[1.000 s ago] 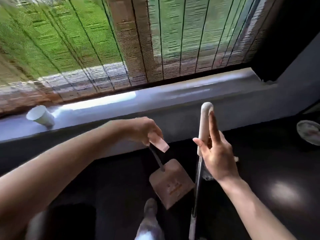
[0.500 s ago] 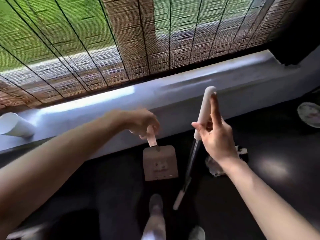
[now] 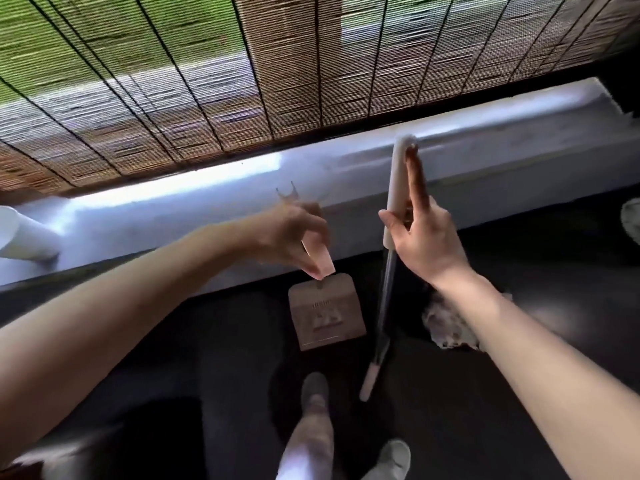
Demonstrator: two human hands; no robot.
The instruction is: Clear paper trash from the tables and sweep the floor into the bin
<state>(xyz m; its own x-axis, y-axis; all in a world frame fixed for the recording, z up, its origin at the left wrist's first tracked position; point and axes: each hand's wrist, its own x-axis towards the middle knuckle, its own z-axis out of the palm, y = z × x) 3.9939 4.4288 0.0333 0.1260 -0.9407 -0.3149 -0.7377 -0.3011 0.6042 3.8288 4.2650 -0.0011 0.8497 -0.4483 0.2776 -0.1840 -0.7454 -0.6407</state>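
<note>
Hands worked below the window ledge (image 3: 207, 216). We saw the left hand (image 3: 298, 233) clenched around the pink handle of the dustpan (image 3: 325, 317), which sat low by the dark floor. The right hand (image 3: 426, 244) grasped the broom (image 3: 394, 188) upright, forefinger straight along its grip. Crumpled paper (image 3: 446, 323) lay on the floor under the right forearm, and a paper cup (image 3: 20, 237) lay on the ledge, far left.
</note>
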